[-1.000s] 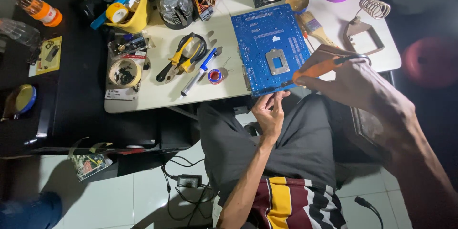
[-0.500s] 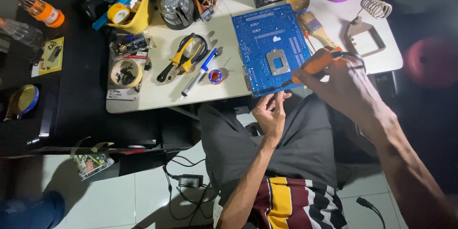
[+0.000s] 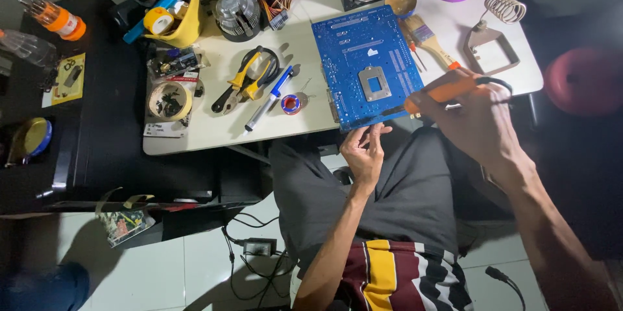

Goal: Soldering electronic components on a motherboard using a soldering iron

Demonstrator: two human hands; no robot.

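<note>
Fingers of right hand (image 3: 477,119) wrapped round orange soldering iron (image 3: 441,94), left hand (image 3: 363,152) loosely open (touching blue circuit board (image 3: 366,68))

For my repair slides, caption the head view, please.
Right hand holds an orange soldering iron to a blue circuit board; left hand at its near edge.

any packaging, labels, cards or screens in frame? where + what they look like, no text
No screens in view.
Yellow card: on the black table at far left, flat rectangle, small dark parts mounted on it.
White label card: near edge of the white table, under a tape roll, white with a dark strip.
Printed packet: on the floor below the black table, greenish, crumpled.
Solder spool: small round red and blue spool, left of the blue circuit board.
</note>
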